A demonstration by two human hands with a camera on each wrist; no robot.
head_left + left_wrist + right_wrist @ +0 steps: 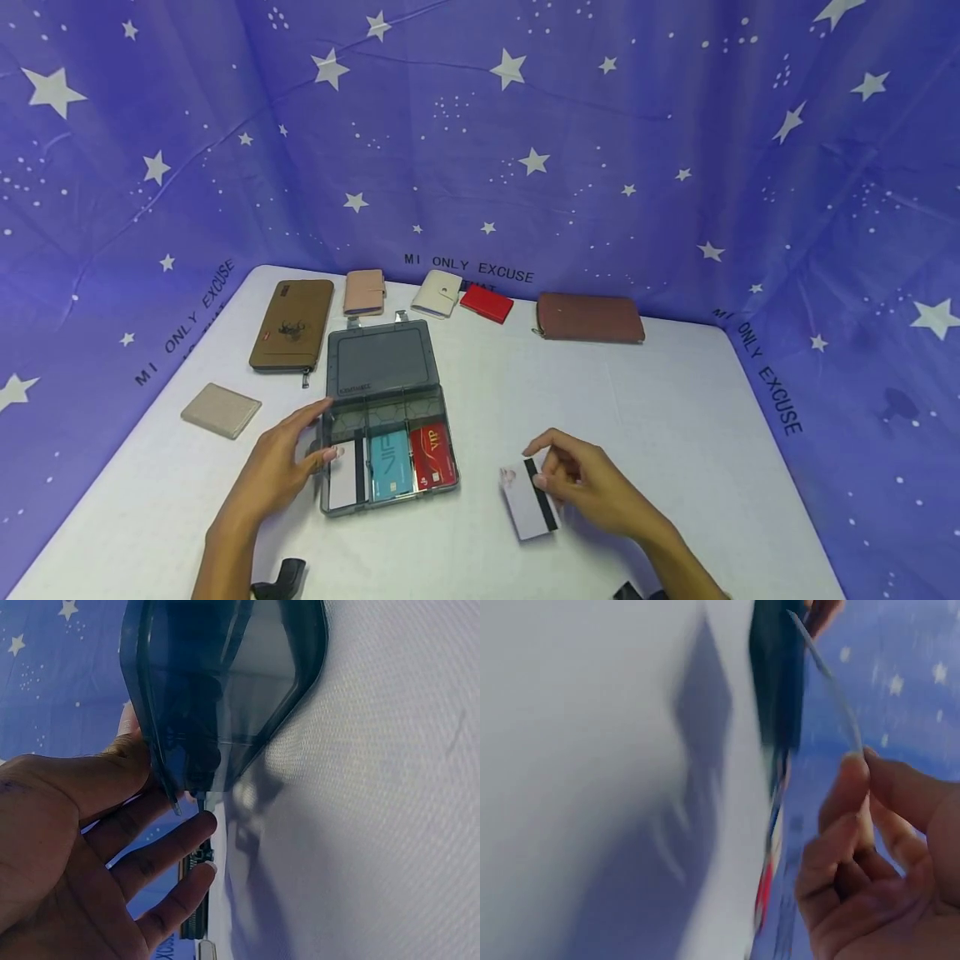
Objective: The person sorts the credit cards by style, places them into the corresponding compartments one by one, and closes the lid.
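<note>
A grey see-through plastic case [384, 412] lies with its lid folded back on the white table. In its compartments lie a white card [347, 475] with a black stripe, a blue VIP card [392, 464] and a red VIP card [432, 457]. My left hand [281, 462] holds the case's left side, thumb over the rim and index finger stretched along the edge; other fingers spread below in the left wrist view. My right hand [588, 482] pinches another white card with a black stripe [527, 500] between thumb and fingers, above the table right of the case.
Behind the case are a brown zip wallet [292, 325], a pink card holder [364, 292], a cream card holder [437, 293], a red card holder [487, 303] and a maroon wallet [590, 317]. A beige holder [221, 410] lies left. A starry purple curtain [480, 125] surrounds the table.
</note>
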